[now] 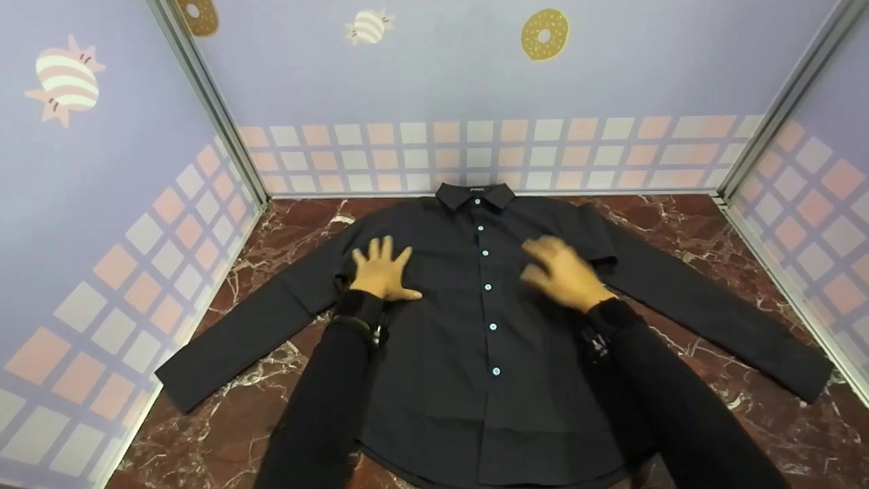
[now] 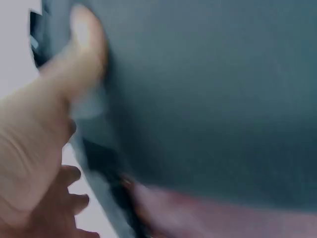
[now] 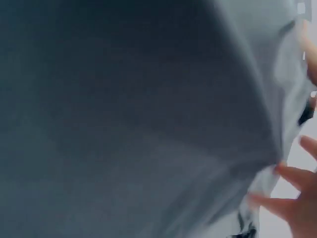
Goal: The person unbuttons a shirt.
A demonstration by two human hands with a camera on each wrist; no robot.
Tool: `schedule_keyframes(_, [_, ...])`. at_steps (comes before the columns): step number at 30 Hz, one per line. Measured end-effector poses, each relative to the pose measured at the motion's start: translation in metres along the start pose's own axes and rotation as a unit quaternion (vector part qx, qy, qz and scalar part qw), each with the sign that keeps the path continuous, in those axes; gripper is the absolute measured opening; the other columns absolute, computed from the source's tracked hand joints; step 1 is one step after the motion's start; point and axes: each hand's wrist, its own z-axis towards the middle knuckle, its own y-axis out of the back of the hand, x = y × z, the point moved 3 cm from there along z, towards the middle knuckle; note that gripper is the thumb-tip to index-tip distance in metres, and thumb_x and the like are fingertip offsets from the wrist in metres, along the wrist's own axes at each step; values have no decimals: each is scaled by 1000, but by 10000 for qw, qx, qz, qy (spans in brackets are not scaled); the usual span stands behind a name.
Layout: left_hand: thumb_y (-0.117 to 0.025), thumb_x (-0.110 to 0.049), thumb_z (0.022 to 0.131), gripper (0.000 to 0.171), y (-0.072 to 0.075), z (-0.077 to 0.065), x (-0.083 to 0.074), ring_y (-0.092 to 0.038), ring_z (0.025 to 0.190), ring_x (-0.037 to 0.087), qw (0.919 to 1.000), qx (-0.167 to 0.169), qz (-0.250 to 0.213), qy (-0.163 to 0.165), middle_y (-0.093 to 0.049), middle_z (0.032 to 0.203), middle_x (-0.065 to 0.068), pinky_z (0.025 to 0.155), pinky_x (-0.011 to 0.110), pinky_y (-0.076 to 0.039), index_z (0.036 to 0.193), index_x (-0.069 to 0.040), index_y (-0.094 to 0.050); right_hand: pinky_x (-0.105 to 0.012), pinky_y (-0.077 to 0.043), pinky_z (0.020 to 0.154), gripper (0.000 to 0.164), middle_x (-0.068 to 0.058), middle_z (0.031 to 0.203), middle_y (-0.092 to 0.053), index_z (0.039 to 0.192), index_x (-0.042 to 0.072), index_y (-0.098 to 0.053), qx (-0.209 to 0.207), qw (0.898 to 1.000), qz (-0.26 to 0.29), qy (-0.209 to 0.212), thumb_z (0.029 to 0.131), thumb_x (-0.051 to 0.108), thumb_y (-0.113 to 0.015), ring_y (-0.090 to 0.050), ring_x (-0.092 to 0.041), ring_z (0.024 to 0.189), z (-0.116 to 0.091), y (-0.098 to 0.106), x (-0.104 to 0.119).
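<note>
A black long-sleeved button-up shirt [image 1: 441, 353] lies front up, its collar [image 1: 477, 197] at the far side and both sleeves spread outward. Pale buttons run down its middle. My left hand [image 1: 381, 270] rests on the chest near the left sleeve seam, fingers spread; its thumb [image 2: 88, 39] shows blurred against the dark cloth in the left wrist view. Over the other side of the chest is my right hand [image 1: 565, 275], blurred, with fingers extended. In the right wrist view its fingers [image 3: 292, 176] are at the cloth, where folds show. Neither hand grips anything visibly.
The shirt lies on a reddish-brown marbled tabletop [image 1: 224, 435]. Lilac panels with checks and sweets enclose it: a back wall [image 1: 434, 81], a left wall [image 1: 122, 176] and a right wall [image 1: 815, 170]. Both cuffs lie close to the side walls.
</note>
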Motion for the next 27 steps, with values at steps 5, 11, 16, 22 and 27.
schedule_keyframes(5, [-52, -78, 71, 104, -8, -8, -13, 1, 137, 43, 9974, 378, -250, -556, -2, 153, 19, 99, 70, -7, 150, -22, -14, -62, -31, 92, 51, -30, 131, -37, 136, -4, -36, -568, 9817, 85, -1815, 87, 5, -47, -35, -51, 118, -21, 31, -44])
schedule_keyframes(11, [-53, -81, 66, 111, -14, -11, -7, 8, 138, 39, 9950, 767, -508, -382, 6, 153, 17, 98, 71, -4, 150, -25, -7, -81, -4, 84, 74, -36, 144, 10, 147, 1, 3, 2045, 9211, 190, -3307, 98, 44, -33, 12, -60, 126, -68, 37, -91])
schedule_keyframes(16, [-56, -80, 65, 112, -12, -10, -11, 8, 138, 38, 9949, 763, -579, -323, 6, 154, 16, 98, 71, -5, 150, -26, -7, -82, 9, 76, 91, -34, 140, 26, 148, 12, 7, 2393, 9041, 507, -3504, 86, 73, -19, 29, -61, 117, -82, 53, -110])
schedule_keyframes(22, [-56, -79, 65, 111, -17, -13, -17, 7, 139, 36, 9944, 763, -638, -347, 6, 154, 14, 99, 70, -5, 150, -27, -8, -81, 12, 74, 97, -36, 138, 28, 147, 11, 10, 2322, 9056, 413, -3525, 83, 76, -23, 32, -62, 113, -88, 58, -113])
schedule_keyframes(27, [-57, -79, 66, 109, -19, -14, -13, 4, 139, 37, 9957, 525, -649, -406, 3, 154, 14, 99, 70, -8, 150, -26, -11, -82, 4, 79, 98, -38, 139, 24, 148, 10, 7, 2235, 9151, 467, -3324, 83, 76, -25, 24, -67, 115, -70, 52, -101])
